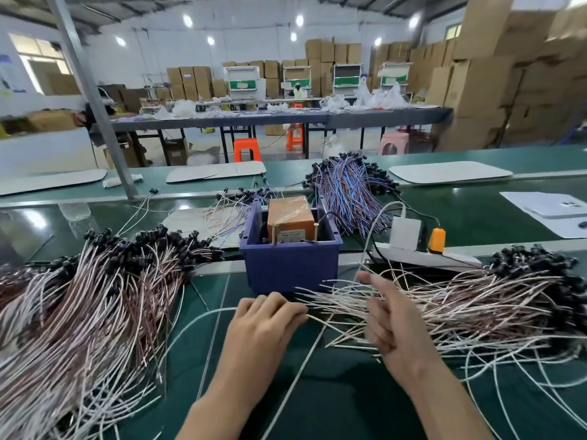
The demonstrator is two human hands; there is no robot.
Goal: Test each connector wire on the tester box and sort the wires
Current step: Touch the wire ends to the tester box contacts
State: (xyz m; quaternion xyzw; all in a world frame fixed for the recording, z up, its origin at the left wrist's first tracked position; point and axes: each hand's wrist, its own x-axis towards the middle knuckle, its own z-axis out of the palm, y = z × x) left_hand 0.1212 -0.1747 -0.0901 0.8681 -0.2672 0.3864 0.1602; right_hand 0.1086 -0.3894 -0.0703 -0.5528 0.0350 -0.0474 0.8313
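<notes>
The orange tester box [287, 217] stands inside a blue bin [286, 265] at the middle of the green bench. My left hand [266, 322] lies just in front of the bin, its fingers curled round the end of a white connector wire [197, 319] that trails off to the left. My right hand [394, 325] sits on the bare ends of the right wire pile [482, 309], thumb raised and fingers curled among the wires; whether they hold any is hidden. A big pile of white and brown wires [82, 312] lies at the left.
Behind the bin lie a heap of blue and brown wires [349, 192] and a smaller loose bunch [228, 208]. A white power strip [422, 258] with a white adapter [405, 233] and an orange plug [436, 238] sits right of the bin. Papers [546, 208] lie far right.
</notes>
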